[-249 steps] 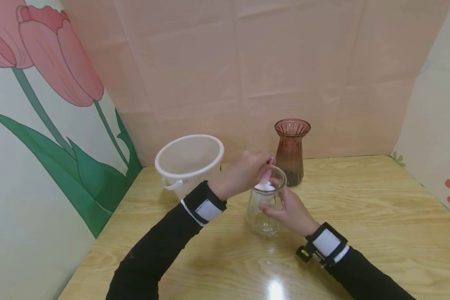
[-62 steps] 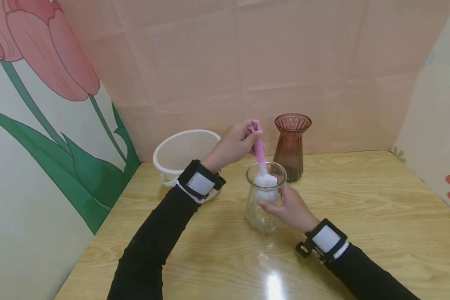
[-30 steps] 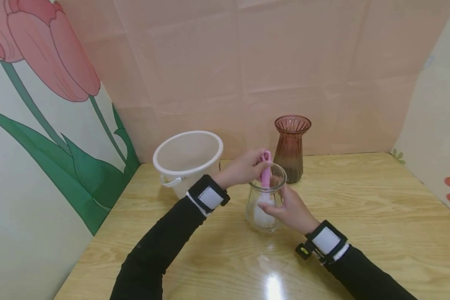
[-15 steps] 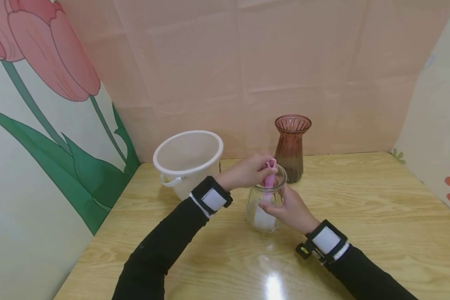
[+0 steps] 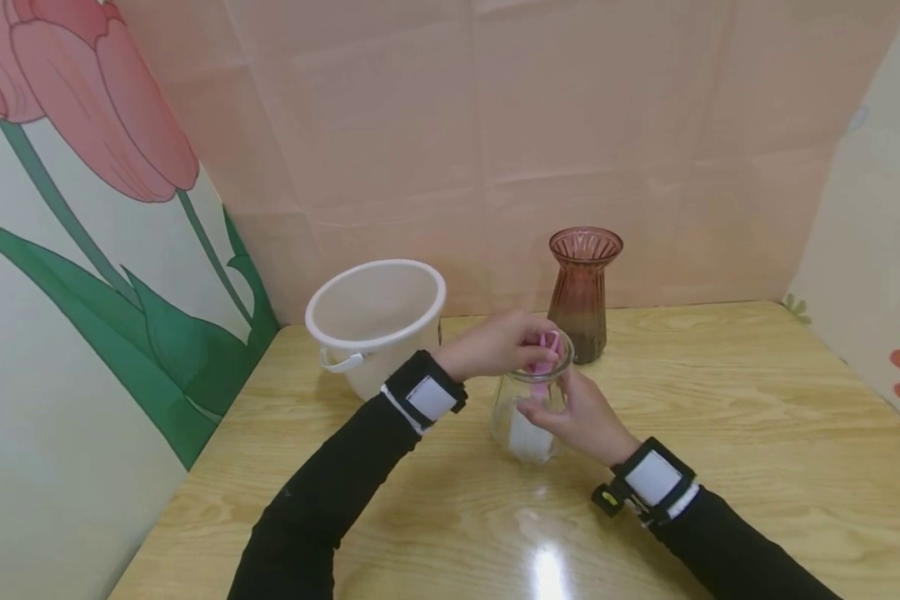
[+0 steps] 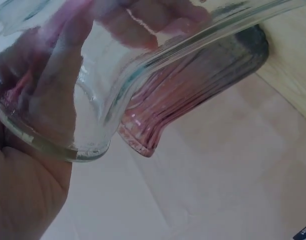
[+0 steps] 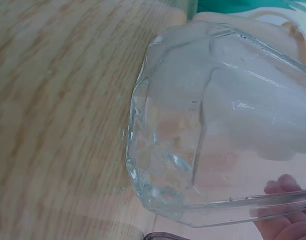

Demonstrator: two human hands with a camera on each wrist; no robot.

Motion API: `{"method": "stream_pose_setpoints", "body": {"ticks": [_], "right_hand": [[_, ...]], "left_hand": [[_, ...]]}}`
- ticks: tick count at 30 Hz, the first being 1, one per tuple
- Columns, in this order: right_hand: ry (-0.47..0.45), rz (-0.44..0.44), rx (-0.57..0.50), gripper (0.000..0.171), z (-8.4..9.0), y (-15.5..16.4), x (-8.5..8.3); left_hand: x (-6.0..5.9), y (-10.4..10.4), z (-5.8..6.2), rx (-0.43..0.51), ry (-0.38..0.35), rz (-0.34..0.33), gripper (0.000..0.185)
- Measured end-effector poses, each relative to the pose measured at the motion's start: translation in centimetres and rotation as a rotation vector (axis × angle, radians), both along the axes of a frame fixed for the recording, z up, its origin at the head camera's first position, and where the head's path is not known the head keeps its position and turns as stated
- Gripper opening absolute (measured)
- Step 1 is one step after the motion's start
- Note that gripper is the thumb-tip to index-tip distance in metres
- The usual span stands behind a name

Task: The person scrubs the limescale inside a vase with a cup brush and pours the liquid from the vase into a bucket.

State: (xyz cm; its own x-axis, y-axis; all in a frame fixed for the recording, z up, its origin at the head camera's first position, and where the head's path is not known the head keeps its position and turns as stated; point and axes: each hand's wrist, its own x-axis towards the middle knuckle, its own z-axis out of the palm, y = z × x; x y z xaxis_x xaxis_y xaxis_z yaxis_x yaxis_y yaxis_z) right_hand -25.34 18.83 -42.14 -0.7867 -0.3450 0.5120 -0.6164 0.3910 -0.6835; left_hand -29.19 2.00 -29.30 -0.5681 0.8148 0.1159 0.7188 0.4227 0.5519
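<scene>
My left hand [image 5: 498, 343] pinches the looped pink handle of a bottle brush [image 5: 546, 354] at the mouth of a clear glass vase [image 5: 501, 421]. The brush's soft white head is down inside, along the vase wall, and shows cloudy through the glass in the right wrist view. My right hand [image 5: 587, 421] grips the vase from the right side, thumb in front and the other fingers largely hidden behind it. The vase stands upright on the table. Seen from the left wrist, its thick rim [image 6: 83, 154] surrounds part of my left hand.
Behind the clear vase stands a reddish-brown ribbed vase [image 5: 581, 304], close to its rim in the head view. A cream bucket [image 5: 371, 343] with a white rim sits behind my left forearm. The wooden table [image 5: 720, 400] meets a pink-covered wall at the back.
Two seconds ago the brush head was up at the vase mouth; my left hand has since pushed it down inside and shifted slightly right. My right hand keeps its hold on the vase.
</scene>
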Motion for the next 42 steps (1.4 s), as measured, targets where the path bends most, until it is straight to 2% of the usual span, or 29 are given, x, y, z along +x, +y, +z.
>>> {"method": "stream_pose_setpoints", "body": {"ticks": [8,17,26,35,42], "right_hand": [[-0.012,0.0,-0.007,0.086,0.1,0.1,0.0],[0.001,-0.015,0.003,0.092,-0.1,0.1,-0.2],[-0.003,-0.022,0.01,0.098,-0.1,0.2,-0.2],[-0.021,-0.03,-0.002,0.089,-0.3,0.2,-0.2],[-0.036,-0.036,-0.012,0.083,-0.2,0.0,0.0]], "left_hand": [[0.2,0.0,-0.3,0.02,0.092,0.012,0.004],[0.3,-0.2,-0.7,0.124,0.067,0.013,0.006],[0.2,-0.2,-1.1,0.173,0.13,0.045,0.008],[0.3,-0.7,-1.6,0.198,0.192,0.035,0.015],[0.7,-1.3,-1.9,0.271,0.216,0.0,0.015]]}}
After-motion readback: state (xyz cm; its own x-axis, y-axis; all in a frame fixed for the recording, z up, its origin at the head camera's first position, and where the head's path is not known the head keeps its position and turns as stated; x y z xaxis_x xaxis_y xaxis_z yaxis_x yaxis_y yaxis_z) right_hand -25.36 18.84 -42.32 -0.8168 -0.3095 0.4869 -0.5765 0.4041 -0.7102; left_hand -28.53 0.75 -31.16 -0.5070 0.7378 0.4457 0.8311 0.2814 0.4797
